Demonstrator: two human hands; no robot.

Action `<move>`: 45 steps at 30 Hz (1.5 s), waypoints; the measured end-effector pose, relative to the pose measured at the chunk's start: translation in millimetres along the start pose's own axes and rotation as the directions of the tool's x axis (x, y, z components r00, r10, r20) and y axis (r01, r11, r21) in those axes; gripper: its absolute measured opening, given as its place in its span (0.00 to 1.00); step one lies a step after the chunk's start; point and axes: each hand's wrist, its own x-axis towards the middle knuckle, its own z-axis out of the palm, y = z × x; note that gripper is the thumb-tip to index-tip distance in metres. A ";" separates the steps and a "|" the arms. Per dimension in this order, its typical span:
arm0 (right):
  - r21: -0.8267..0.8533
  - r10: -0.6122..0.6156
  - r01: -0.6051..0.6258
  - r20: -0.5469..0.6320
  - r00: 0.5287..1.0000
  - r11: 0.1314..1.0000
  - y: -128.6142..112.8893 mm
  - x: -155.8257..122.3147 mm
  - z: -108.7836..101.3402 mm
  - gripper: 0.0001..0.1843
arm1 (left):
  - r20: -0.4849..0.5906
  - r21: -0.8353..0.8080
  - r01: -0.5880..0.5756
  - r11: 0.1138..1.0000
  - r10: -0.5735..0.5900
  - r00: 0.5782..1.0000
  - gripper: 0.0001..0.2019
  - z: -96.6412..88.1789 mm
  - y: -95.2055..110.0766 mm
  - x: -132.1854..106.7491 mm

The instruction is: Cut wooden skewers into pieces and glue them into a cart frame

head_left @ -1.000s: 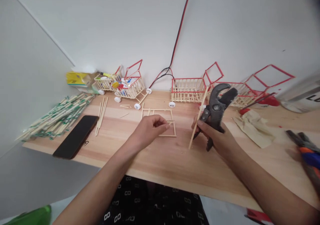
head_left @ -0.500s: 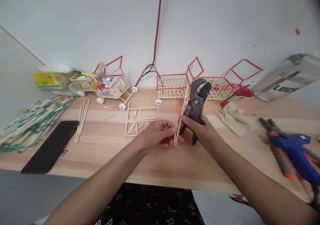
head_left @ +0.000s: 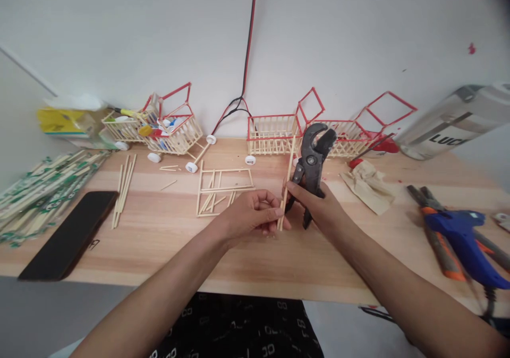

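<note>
My left hand [head_left: 261, 213] pinches a short wooden stick [head_left: 280, 221] against the lower end of a long wooden stick [head_left: 291, 159]. The long stick stands nearly upright, with the thumb and finger of my right hand [head_left: 306, 198] closed on it. In the same right hand is a black pipe cutter [head_left: 312, 161], its curved jaws apart and pointing up. Left of my hands, a flat frame of glued sticks [head_left: 227, 190] lies on the wooden table [head_left: 159, 252], with loose short sticks inside it.
Along the wall stand several small stick carts [head_left: 273, 135] with red trim. On the left are packaged chopsticks [head_left: 43, 193], a black phone [head_left: 69, 236] and loose sticks [head_left: 124, 190]. To the right lie crumpled brown paper [head_left: 368, 188], orange-handled pliers [head_left: 442, 246] and a blue glue gun [head_left: 464, 241].
The short stick in my left hand has come closer to the long stick and now lies along its lower end. The view has shifted slightly. My right hand keeps its hold.
</note>
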 end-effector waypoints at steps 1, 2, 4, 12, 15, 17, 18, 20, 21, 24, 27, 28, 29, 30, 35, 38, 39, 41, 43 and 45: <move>-0.004 -0.008 0.008 0.001 1.000 1.000 -0.1 0.0 0.1 0.19 | -0.002 -0.003 -0.002 1.000 0.002 1.000 0.14 0.0 -0.2 0.0; -0.007 -0.018 0.018 0.001 1.000 1.000 -0.1 0.1 0.2 0.19 | -0.006 -0.006 -0.001 1.000 0.001 1.000 0.15 0.1 -0.3 0.0; -0.014 -0.043 0.043 0.008 0.999 0.999 -0.8 0.3 0.1 0.18 | -0.019 -0.011 0.014 1.000 -0.014 1.000 0.14 0.6 -0.1 0.1; -0.124 -0.085 0.098 0.107 0.991 0.987 -14.8 -4.5 1.6 0.19 | -0.105 0.044 -0.026 0.999 0.030 0.994 0.11 2.7 4.2 0.1; -0.202 -0.068 0.088 0.103 0.992 0.975 -18.0 -7.5 1.9 0.18 | -0.153 0.099 -0.071 0.993 0.086 0.985 0.09 3.5 4.9 0.4; -0.229 -0.071 0.097 0.119 0.990 0.969 -19.0 -8.8 1.7 0.16 | -0.187 0.146 -0.097 0.984 0.124 0.975 0.07 4.3 5.8 0.5; -0.233 -0.080 0.112 0.140 0.987 0.966 -19.5 -9.2 1.4 0.16 | -0.202 0.172 -0.104 0.980 0.138 0.969 0.07 4.7 6.6 0.4; -0.232 -0.101 0.145 0.190 0.977 0.962 -20.5 -9.5 0.6 0.15 | -0.222 0.223 -0.105 0.969 0.156 0.963 0.06 5.8 8.8 -0.2; -0.230 -0.110 0.160 0.214 0.970 0.960 -21.1 -9.4 0.2 0.15 | -0.227 0.247 -0.102 0.964 0.160 0.961 0.05 6.5 10.2 -0.7; -0.238 -0.118 0.180 0.253 0.960 0.955 -22.7 -9.2 -1.1 0.13 | -0.237 0.303 -0.093 0.949 0.169 0.957 0.04 9.0 14.8 -2.4; -0.253 -0.123 0.190 0.258 0.958 0.949 -23.6 -9.5 -1.6 0.13 | -0.240 0.346 -0.078 0.935 0.169 0.956 0.03 11.7 18.3 -3.1; -0.257 -0.130 0.196 0.255 0.958 0.946 -23.7 -9.8 -1.5 0.13 | -0.242 0.356 -0.073 0.932 0.167 0.956 0.03 12.3 18.9 -3.0; -0.260 -0.135 0.201 0.251 0.958 0.944 -23.7 -9.9 -1.2 0.13 | -0.243 0.360 -0.068 0.930 0.164 0.956 0.04 12.8 19.2 -2.6; -0.262 -0.139 0.202 0.242 0.960 0.944 -23.7 -10.1 -0.8 0.13 | -0.245 0.357 -0.064 0.932 0.160 0.956 0.04 12.9 19.0 -2.0; -0.263 -0.101 0.150 0.191 0.976 0.953 -21.7 -8.5 -0.5 0.15 | -0.226 0.312 -0.072 0.947 0.147 0.963 0.06 8.1 14.7 0.5; -0.218 -0.091 0.127 0.167 0.982 0.968 -20.4 -6.9 -2.3 0.16 | -0.157 0.276 -0.105 0.955 0.152 0.976 0.09 2.3 11.5 -2.1; -0.190 -0.082 0.113 0.161 0.983 0.975 -20.1 -6.6 -2.9 0.17 | -0.125 0.258 -0.115 0.959 0.151 0.981 0.10 0.6 10.5 -3.6; -0.125 -0.064 0.084 0.161 0.985 0.989 -19.8 -6.1 -3.7 0.18 | -0.064 0.215 -0.132 0.968 0.149 0.987 0.13 -1.8 8.7 -6.9; -0.063 -0.051 0.062 0.168 0.984 0.996 -19.1 -5.6 -3.8 0.19 | -0.034 0.176 -0.155 0.972 0.163 0.986 0.15 -2.3 6.6 -9.4; -0.009 -0.040 0.042 0.165 0.986 0.999 -17.7 -5.1 -3.1 0.19 | -0.044 0.163 -0.192 0.968 0.201 0.979 0.15 -0.6 4.5 -10.6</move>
